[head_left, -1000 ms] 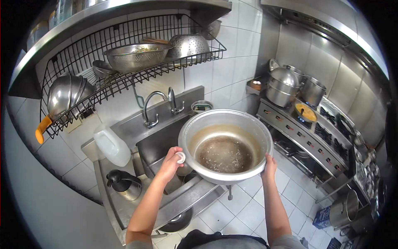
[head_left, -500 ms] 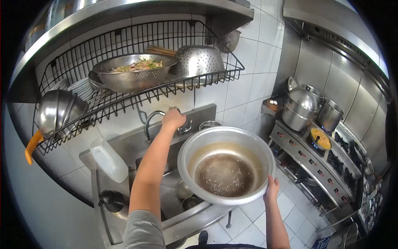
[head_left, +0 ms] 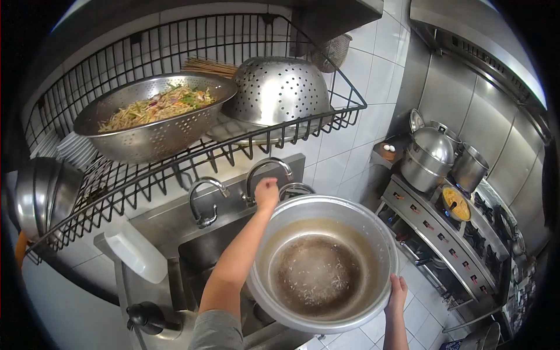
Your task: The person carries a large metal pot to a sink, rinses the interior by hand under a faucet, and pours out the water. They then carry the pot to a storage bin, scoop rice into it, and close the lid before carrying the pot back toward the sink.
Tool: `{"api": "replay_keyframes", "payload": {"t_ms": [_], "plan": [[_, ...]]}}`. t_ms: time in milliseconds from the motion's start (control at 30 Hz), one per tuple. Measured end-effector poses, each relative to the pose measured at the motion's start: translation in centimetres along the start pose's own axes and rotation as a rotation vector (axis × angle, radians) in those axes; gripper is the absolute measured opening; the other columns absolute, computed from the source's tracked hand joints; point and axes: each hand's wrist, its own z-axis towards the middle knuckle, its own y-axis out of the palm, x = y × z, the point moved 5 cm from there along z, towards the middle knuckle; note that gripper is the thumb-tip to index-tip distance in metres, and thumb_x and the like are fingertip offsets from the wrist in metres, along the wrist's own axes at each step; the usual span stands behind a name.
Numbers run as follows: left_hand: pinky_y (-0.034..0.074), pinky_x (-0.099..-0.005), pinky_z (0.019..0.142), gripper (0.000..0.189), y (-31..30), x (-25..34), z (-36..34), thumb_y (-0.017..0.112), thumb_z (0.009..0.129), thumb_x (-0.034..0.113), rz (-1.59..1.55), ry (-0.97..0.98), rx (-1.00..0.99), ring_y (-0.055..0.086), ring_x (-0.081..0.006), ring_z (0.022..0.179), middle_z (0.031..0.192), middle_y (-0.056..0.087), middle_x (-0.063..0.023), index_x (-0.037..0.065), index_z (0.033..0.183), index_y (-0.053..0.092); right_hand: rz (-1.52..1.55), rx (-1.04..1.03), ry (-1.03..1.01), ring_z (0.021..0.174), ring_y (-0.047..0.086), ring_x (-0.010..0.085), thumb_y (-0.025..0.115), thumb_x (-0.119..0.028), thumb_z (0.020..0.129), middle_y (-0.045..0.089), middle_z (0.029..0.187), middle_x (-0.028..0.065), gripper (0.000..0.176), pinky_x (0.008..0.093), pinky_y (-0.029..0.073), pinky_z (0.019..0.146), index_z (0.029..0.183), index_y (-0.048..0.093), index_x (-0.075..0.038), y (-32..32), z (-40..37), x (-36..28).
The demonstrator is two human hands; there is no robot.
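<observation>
At lower right, the right hand grips the rim of the wide metal basin at lower centre, probably stiff, bulky and slippery, best held by opposite rims, while near centre the left hand meets a faucet, its grip unclear.
</observation>
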Motion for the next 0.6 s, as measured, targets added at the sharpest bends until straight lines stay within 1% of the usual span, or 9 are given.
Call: {"api": "replay_keyframes", "payload": {"t_ms": [67, 133, 233, 333, 367, 400, 467, 500, 600], "plan": [[0.043, -0.0402, 0.09, 0.035, -0.2, -0.8, 1.1, 0.052, 0.077, 0.019, 0.554, 0.185, -0.131, 0.053, -0.0331, 0.106, 0.117, 0.053, -0.0207, 0.002, 0.108, 0.058, -0.047, -0.014, -0.011, 0.072, 0.057, 0.0155, 0.059, -0.019, 0.085, 0.06, 0.083, 0.0101, 0.025, 0.0274, 0.046, 0.064, 0.093, 0.051, 0.003, -0.4, 0.2, 0.1], [0.041, -0.0397, 0.094, 0.046, 0.5, -2.6, 3.0, 0.051, 0.077, 0.018, 0.712, 0.2, -0.208, 0.05, -0.0327, 0.112, 0.126, 0.046, -0.0202, 0.0, 0.118, 0.05, -0.113, -0.018, -0.015, 0.068, 0.054, 0.0132, 0.059, -0.02, 0.085, 0.059, 0.079, 0.0081, 0.023, 0.026, 0.044, 0.061, 0.088, 0.051, 0.001, -0.9, 0.2, 0.0], [0.042, -0.04, 0.093, 0.039, 1.7, -6.8, 5.5, 0.052, 0.075, 0.017, 0.764, 0.276, -0.198, 0.054, -0.0344, 0.107, 0.116, 0.054, -0.0219, 0.0, 0.109, 0.058, -0.175, 0.003, -0.017, 0.063, 0.051, 0.0109, 0.059, -0.02, 0.086, 0.057, 0.075, 0.0059, 0.022, 0.0248, 0.042, 0.058, 0.083, 0.051, 0.0, -0.6, 0.1, -0.5], [0.046, -0.0407, 0.087, 0.029, 0.9, -0.2, 1.3, 0.053, 0.075, 0.019, 0.657, -0.101, -0.894, 0.059, -0.0356, 0.097, 0.101, 0.061, -0.0231, 0.001, 0.094, 0.065, -0.218, 0.002, -0.007, 0.061, 0.049, 0.0107, 0.059, -0.021, 0.085, 0.057, 0.075, 0.0059, 0.022, 0.0247, 0.04, 0.056, 0.084, 0.051, 0.0, -1.5, 0.7, -0.3], [0.048, -0.0409, 0.082, 0.026, 1.8, -2.7, 1.8, 0.054, 0.075, 0.022, 0.712, -0.184, -0.826, 0.063, -0.0349, 0.084, 0.085, 0.064, -0.0232, 0.001, 0.082, 0.068, -0.226, -0.007, 0.003, 0.061, 0.049, 0.0109, 0.06, -0.021, 0.085, 0.057, 0.076, 0.0062, 0.023, 0.0247, 0.04, 0.056, 0.085, 0.051, 0.0, -1.7, 0.8, 0.1], [0.048, -0.0404, 0.08, 0.028, 2.5, -1.8, 1.6, 0.053, 0.076, 0.024, 0.818, 0.275, -0.775, 0.063, -0.0317, 0.082, 0.085, 0.064, -0.0213, 0.001, 0.085, 0.066, -0.347, 0.015, -0.029, 0.062, 0.049, 0.011, 0.06, -0.021, 0.085, 0.056, 0.076, 0.0064, 0.024, 0.0247, 0.04, 0.057, 0.087, 0.05, 0.0, -1.7, 0.6, 0.0], [0.048, -0.0332, 0.074, 0.027, 3.1, -0.3, 1.0, 0.057, 0.074, 0.03, 0.596, 0.277, -0.446, 0.062, -0.0273, 0.075, 0.081, 0.066, -0.0157, 0.006, 0.083, 0.068, -0.588, 0.063, -0.104, 0.064, 0.05, 0.0113, 0.06, -0.021, 0.084, 0.056, 0.078, 0.0068, 0.026, 0.0245, 0.041, 0.059, 0.092, 0.05, 0.001, -1.3, 0.5, -1.4], [0.048, -0.0339, 0.074, 0.028, 4.3, -0.1, 0.3, 0.057, 0.075, 0.03, 0.528, 0.224, -0.506, 0.062, -0.0266, 0.078, 0.083, 0.066, -0.0148, 0.006, 0.084, 0.068, -0.76, 0.086, -0.191, 0.073, 0.054, 0.0184, 0.062, -0.014, 0.078, 0.056, 0.084, 0.0095, 0.029, 0.03, 0.044, 0.065, 0.1, 0.05, 0.0, -0.4, 0.1, -2.8], [0.048, -0.035, 0.072, 0.029, 6.7, 0.5, -1.7, 0.055, 0.078, 0.032, 0.28, -0.023, -0.672, 0.061, -0.0239, 0.084, 0.088, 0.065, -0.0111, 0.007, 0.09, 0.066, -1.408, 0.255, -0.851, 0.086, 0.056, 0.0282, 0.062, -0.006, 0.071, 0.055, 0.089, 0.0121, 0.037, 0.0379, 0.045, 0.074, 0.105, 0.049, -0.001, 5.4, -2.1, -9.4]]}}
